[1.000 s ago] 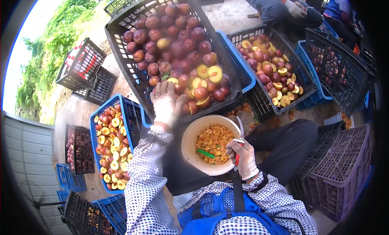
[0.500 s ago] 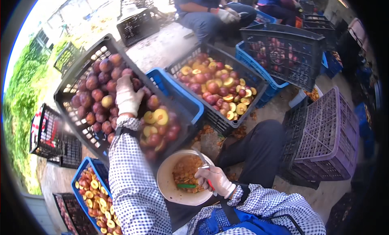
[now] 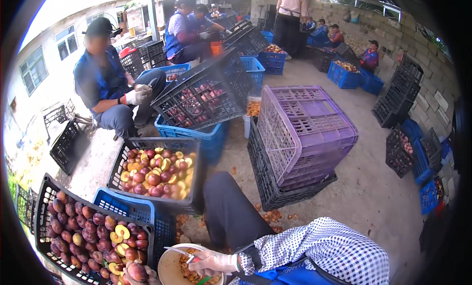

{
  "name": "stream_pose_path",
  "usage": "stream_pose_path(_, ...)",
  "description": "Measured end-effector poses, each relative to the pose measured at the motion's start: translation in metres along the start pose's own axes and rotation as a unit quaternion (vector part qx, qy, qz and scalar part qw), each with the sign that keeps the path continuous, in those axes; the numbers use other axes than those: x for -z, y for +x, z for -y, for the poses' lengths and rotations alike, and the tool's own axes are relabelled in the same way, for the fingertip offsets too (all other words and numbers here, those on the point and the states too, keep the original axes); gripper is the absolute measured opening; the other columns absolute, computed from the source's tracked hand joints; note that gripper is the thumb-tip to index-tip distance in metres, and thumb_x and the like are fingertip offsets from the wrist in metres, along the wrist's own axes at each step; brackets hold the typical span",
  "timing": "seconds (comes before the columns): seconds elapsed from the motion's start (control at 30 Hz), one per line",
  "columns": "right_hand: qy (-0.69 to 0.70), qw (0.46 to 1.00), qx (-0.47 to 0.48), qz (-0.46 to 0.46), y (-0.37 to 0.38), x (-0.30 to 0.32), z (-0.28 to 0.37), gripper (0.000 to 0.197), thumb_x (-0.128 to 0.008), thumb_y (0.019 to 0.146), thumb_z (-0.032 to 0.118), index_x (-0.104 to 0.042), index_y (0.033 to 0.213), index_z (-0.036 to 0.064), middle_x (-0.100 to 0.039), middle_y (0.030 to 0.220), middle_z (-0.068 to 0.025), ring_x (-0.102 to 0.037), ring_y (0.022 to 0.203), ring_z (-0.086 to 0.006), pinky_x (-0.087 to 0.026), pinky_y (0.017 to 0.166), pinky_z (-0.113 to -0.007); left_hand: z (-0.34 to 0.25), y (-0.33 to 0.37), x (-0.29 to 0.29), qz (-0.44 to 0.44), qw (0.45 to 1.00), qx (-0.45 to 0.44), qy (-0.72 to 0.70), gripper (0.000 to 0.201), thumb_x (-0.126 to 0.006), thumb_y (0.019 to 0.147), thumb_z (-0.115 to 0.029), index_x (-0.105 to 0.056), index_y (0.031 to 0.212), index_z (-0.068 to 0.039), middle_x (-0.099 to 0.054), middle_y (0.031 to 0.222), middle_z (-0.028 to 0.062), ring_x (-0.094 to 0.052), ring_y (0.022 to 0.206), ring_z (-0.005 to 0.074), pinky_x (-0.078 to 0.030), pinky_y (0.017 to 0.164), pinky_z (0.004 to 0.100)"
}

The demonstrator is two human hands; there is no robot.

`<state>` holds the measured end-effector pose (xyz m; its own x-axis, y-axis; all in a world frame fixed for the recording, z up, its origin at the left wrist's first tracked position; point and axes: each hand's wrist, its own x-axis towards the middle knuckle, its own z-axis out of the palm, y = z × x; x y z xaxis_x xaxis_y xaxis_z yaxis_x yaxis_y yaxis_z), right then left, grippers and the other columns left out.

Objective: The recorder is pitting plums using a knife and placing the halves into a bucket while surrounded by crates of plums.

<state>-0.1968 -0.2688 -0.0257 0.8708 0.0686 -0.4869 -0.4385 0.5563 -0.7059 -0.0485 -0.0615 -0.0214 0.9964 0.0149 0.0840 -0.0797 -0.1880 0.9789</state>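
My right hand (image 3: 214,262), in a pale glove, is closed around a red-handled knife (image 3: 178,251). Its thin metal blade points left over the rim of a white bucket (image 3: 167,265) that contains orange-brown plum pits and scraps. Something green (image 3: 204,280) lies in the bucket below that hand. At the lower edge, my left hand (image 3: 150,276) is partly cut off, its fingers around a dark red plum (image 3: 137,271). Beside it, a tilted black crate (image 3: 43,221) carries whole purple plums (image 3: 73,221), with halved yellow-fleshed ones (image 3: 122,232) at its right end.
Beyond stands a black crate (image 3: 156,200) of cut plums; a blue crate (image 3: 129,204) is nearer. A purple crate (image 3: 319,132) sits on black crates to the right. A gloved co-worker (image 3: 105,83) sits far left. Scraps (image 3: 273,217) litter the floor.
The view has swung up and to the right. My left hand has gone from among the whole plums to beside the bucket, now with a plum. My right hand still grips the knife.
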Motion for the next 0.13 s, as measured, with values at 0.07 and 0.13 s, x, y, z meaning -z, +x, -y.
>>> stream_pose_path(0.07, 0.006, 0.998, 0.046, 0.036, -0.007, -0.003, 0.004, 0.028, -0.063, 0.094, 0.028, -0.059, 0.116, 0.0123, -0.056, 0.076, 0.0025, -0.045, 0.047, -0.0032, -0.034, 0.039, -0.02, 0.022, 0.003, 0.032, 0.125, 0.981, 0.056, -0.139, 0.063, -0.072, 0.085, -0.022, -0.047, 0.14, -0.004, -0.059, 0.132, 0.0199, -0.061, 0.11, 0.0313, -0.048, 0.098, 0.0382)
stream_pose_path(0.13, 0.012, 0.996, 0.064, 0.062, -0.012, -0.009, 0.004, 0.031, -0.063, 0.094, 0.026, -0.057, 0.121, 0.0134, -0.056, 0.077, 0.0025, -0.045, 0.048, -0.0032, -0.034, 0.039, -0.02, 0.027, 0.012, 0.064, 0.221, 0.937, 0.109, -0.247, 0.063, -0.069, 0.089, -0.016, -0.042, 0.144, -0.004, -0.056, 0.136, 0.0183, -0.062, 0.106, 0.0263, -0.051, 0.094, 0.0317)
